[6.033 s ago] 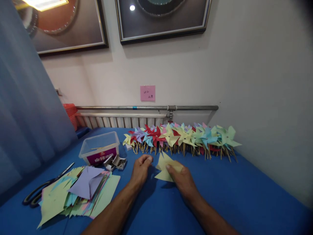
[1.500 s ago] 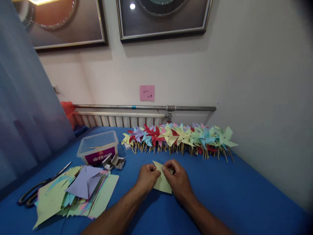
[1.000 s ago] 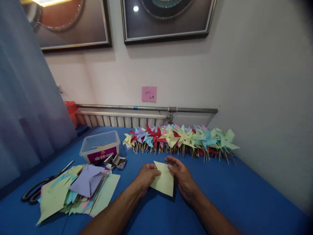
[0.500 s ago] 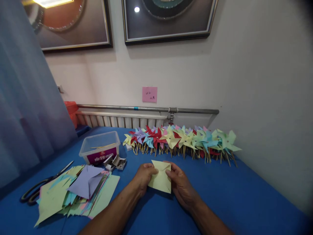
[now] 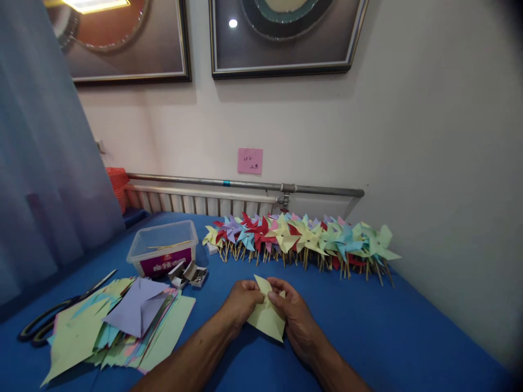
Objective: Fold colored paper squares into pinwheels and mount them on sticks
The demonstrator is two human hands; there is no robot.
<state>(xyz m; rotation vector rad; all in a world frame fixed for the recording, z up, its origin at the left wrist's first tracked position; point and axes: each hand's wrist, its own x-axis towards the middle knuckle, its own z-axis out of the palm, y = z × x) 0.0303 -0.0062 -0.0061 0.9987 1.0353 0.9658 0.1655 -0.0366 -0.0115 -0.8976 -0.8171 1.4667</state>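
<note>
Yellow paper (image 5: 267,318) sits pinched between my left hand (image 5: 242,302) and right hand (image 5: 295,313), mid-tabletop (image 5: 408,332); writing on the pink note (image 5: 250,161) and the box (image 5: 162,255) label is unreadable.

two framed pictures (image 5: 281,38), one scissors (image 5: 53,320), one tub (image 5: 162,253)
</note>
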